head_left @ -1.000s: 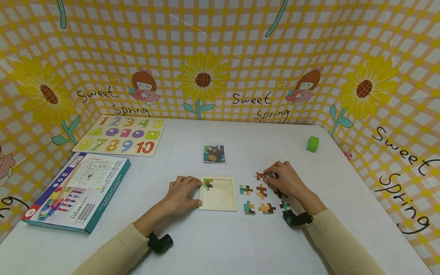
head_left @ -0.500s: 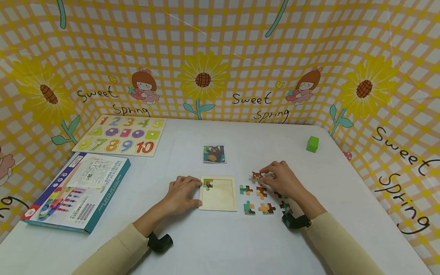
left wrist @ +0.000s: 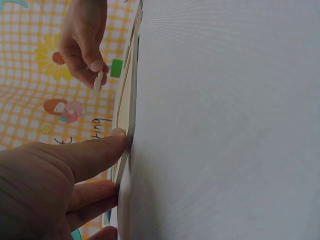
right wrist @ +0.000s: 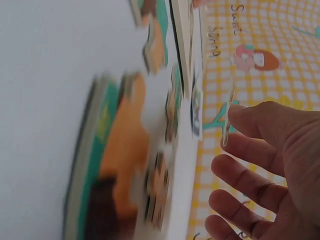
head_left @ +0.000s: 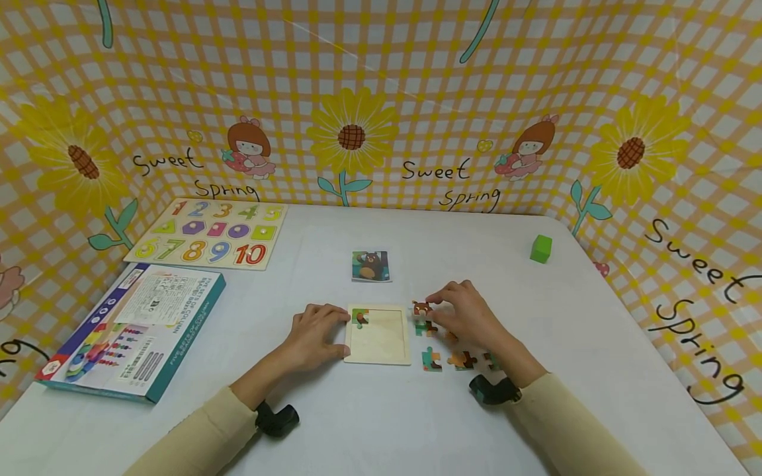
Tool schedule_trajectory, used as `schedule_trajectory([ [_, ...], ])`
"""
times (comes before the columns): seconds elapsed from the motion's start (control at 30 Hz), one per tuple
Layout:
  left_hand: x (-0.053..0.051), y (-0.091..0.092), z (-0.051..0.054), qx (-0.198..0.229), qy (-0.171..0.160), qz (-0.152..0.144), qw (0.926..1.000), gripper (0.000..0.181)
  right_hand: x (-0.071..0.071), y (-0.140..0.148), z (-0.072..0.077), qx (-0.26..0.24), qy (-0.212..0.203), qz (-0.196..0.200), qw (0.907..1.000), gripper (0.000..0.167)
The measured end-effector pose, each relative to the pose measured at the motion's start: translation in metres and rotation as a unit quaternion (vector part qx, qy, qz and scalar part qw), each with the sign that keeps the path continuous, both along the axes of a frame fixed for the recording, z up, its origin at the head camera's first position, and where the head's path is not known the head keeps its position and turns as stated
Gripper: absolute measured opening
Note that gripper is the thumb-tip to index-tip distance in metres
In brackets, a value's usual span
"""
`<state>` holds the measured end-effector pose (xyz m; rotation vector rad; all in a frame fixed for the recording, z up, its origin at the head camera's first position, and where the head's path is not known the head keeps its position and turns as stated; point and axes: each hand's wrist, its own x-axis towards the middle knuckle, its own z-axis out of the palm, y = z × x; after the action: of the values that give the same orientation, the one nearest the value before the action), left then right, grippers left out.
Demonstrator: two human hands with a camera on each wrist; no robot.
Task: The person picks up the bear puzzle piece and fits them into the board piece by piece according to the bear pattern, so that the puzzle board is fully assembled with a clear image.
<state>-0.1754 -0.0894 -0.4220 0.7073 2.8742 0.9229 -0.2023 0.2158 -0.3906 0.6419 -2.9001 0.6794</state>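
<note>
My right hand point(head_left: 467, 314) pinches a brown puzzle piece with a bear's face point(head_left: 421, 309) between thumb and fingers, just right of the wooden puzzle tray point(head_left: 378, 362). In the right wrist view this puzzle piece point(right wrist: 229, 112) appears edge-on, raised off the table, with the other fingers spread loosely. My left hand point(head_left: 312, 338) rests against the tray's left edge, thumb and fingers extended; the left wrist view shows the thumb touching the tray edge point(left wrist: 131, 107). One green and brown puzzle piece point(head_left: 360, 318) lies in the tray's upper left corner.
Several loose puzzle pieces point(head_left: 431, 360) lie right of the tray, some hidden by my right hand. A bear picture card point(head_left: 371, 266) lies behind it. A number board point(head_left: 208, 235) and a flat box point(head_left: 133, 330) are at left, a green block point(head_left: 541, 248) at right.
My right hand has moved left with the bear-face piece, from above the loose pieces to beside the tray's right edge. The left hand has stayed at the tray's left edge.
</note>
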Motion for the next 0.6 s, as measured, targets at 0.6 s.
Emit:
schedule_trajectory([
  [0.6, 0.0, 0.0, 0.001, 0.004, -0.002, 0.001, 1.0, 0.052, -0.001, -0.048, -0.006, 0.036, 0.017, 0.036, 0.9986, 0.024],
])
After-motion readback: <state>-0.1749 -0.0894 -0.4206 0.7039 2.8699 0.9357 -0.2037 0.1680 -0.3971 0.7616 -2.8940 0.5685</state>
